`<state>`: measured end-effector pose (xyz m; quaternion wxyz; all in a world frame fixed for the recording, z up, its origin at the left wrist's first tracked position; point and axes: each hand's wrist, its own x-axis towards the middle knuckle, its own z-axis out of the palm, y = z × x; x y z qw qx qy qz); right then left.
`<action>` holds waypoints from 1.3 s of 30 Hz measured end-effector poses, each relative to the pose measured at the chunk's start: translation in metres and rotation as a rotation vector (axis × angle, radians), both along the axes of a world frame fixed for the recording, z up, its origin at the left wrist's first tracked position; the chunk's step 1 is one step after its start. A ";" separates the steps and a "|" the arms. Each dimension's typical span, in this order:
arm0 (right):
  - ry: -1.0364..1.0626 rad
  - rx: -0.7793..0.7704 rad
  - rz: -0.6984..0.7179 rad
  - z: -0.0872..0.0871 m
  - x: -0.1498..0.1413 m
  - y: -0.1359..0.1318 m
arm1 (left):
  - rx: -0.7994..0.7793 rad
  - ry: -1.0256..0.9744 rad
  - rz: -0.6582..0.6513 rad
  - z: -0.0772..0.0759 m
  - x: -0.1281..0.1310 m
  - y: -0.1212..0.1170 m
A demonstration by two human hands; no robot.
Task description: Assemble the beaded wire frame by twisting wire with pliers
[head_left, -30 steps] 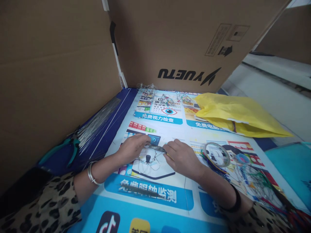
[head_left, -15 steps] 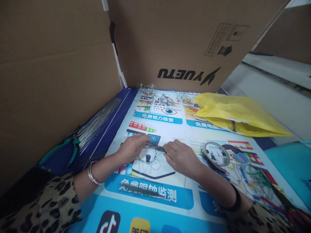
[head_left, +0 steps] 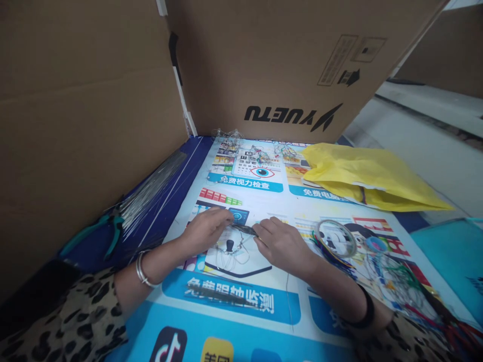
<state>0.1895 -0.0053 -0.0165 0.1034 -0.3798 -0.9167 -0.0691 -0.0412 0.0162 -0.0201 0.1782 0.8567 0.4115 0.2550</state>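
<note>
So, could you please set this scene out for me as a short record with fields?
Right hand: grips a dark slender item, type unclear
Left hand: fingertips near the item's other end, grip unclear
Between the forearms: beaded wire loop on a printed sheet
Left side: teal-handled pliers by thin wires
Right side: yellow bag, coloured strands
Back: cardboard panel, lettering upside down

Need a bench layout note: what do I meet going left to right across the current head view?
Teal-handled pliers, silver wires, left hand, dark slim tool, right hand, ring-shaped roll, turquoise item at the right edge.
</note>
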 end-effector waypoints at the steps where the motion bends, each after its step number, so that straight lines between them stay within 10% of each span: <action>1: 0.001 -0.004 -0.009 0.000 0.000 0.000 | 0.002 0.002 0.002 0.001 0.000 0.000; 39: 0.057 -0.056 -0.009 0.005 0.003 0.004 | 0.015 -0.035 -0.014 -0.001 -0.002 0.003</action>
